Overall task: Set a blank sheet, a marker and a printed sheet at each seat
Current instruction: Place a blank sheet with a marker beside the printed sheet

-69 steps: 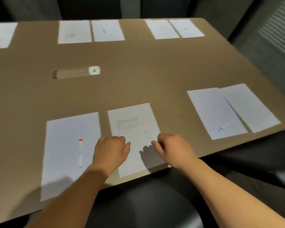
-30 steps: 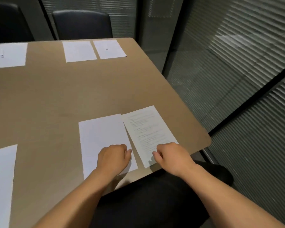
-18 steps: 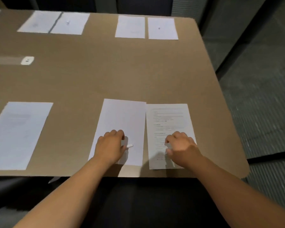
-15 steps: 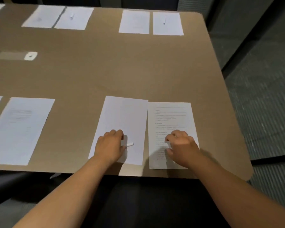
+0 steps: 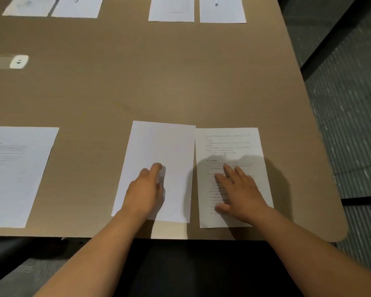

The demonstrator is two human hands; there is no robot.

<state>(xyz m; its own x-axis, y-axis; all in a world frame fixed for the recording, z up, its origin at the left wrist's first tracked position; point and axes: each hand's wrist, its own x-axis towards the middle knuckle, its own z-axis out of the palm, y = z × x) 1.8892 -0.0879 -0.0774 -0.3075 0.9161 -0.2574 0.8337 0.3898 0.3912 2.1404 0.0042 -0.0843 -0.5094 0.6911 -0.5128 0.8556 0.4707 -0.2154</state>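
Note:
A blank sheet [image 5: 159, 144] lies near the front edge of the brown table [image 5: 137, 86]. My left hand [image 5: 145, 190] rests on its lower half, fingers pointing forward. A pale marker [image 5: 162, 175] shows blurred along the thumb side of that hand, and the hand seems to hold it against the paper. Edge to edge on the blank sheet's right is a printed sheet [image 5: 228, 144]. My right hand [image 5: 239, 190] presses flat on it with its fingers spread.
Another printed sheet [image 5: 15, 168] lies at the front left. Pairs of sheets [image 5: 171, 9] line the far edge, one with a marker [image 5: 216, 1]. A white socket cover [image 5: 19, 61] sits mid-left. The table's rounded corner [image 5: 338, 232] and grey floor are at the right.
My right hand has opened from curled to flat on the printed sheet. My left hand's fingers have stretched forward, and the marker now lies along them. The camera has moved closer.

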